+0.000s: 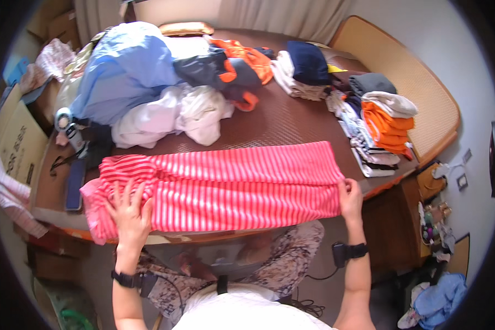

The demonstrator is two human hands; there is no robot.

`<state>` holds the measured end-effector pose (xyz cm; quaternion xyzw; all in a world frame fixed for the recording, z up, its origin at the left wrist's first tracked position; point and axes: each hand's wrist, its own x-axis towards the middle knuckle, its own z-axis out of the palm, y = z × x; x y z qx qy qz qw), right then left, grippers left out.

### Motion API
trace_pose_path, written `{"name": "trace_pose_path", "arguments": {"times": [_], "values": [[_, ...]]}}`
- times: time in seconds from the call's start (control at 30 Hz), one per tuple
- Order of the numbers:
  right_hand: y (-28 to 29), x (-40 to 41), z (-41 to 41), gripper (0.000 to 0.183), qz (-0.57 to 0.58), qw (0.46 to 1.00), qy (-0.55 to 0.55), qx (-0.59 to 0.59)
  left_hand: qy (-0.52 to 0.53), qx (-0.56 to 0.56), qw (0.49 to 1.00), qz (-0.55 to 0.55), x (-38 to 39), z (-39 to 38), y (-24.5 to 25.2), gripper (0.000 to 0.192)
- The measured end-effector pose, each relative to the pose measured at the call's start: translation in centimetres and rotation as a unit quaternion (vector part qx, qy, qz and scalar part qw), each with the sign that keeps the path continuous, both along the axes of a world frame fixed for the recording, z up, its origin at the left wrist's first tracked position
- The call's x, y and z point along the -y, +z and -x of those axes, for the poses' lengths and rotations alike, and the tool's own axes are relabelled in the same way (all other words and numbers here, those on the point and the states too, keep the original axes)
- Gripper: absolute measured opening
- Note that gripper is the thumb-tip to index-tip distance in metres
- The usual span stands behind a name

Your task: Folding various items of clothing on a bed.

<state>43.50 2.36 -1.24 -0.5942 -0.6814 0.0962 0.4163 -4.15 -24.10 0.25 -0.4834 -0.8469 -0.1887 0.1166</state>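
Observation:
A red and pink striped garment (243, 189) lies stretched lengthwise along the near edge of a bed covered with a brown woven mat (272, 119). Flat on its left end rests my left hand (130, 210), fingers spread, near the bunched striped part. My right hand (350, 198) pinches the garment's right edge between thumb and fingers. A lengthwise fold runs across the cloth's middle. Each wrist wears a black strap with a small device.
Loose clothes, among them a light blue cloth (126, 74) and a white one (202, 111), heap at the back left. Folded stacks, one with orange clothes (387, 128), stand at the right. A dark blue phone-like object (74, 187) lies left; cartons (18, 148) stand beside the bed.

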Motion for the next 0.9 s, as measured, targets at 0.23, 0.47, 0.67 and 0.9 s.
{"name": "trace_pose_path", "arguments": {"times": [0.23,0.47,0.67,0.9], "values": [[1.4,-5.0,3.9,0.023,0.024,0.99,0.132,0.039,0.091,0.008,0.967,-0.24,3.6,4.4,1.8,0.048],[1.1,-8.9,3.0,0.04,-0.063,0.98,0.017,0.186,0.254,0.164,0.94,-0.161,7.9,6.9,0.4,0.071],[-0.3,-0.6,7.8,0.031,-0.1,0.98,0.093,0.147,0.251,0.196,0.945,-0.073,3.9,5.4,4.3,0.071],[0.1,0.8,7.9,0.028,-0.078,0.981,0.17,-0.05,-0.074,0.65,0.69,-0.309,-1.6,0.8,7.9,0.02]]}}
